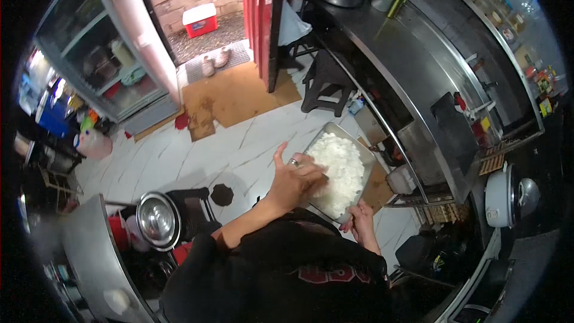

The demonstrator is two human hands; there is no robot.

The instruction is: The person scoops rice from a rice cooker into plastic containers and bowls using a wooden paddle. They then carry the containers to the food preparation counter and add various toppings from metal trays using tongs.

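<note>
A rectangular metal tray point(320, 136) filled with white crumbly food point(339, 170) is held in front of my body, above the floor. My right hand point(360, 220) grips the tray's near right corner. Over the left edge of the white food is my left hand point(297, 180), a ring on one finger. Its thumb and fingers are spread apart, and some fingertips are blurred against the food. Whether they touch it cannot be made out.
A long metal counter point(388, 42) runs along the right, with a black stool point(328, 81) beside it. A steel bowl point(158, 221) stands at lower left near a metal table point(95, 251). Cardboard point(239, 96) lies by the open doorway.
</note>
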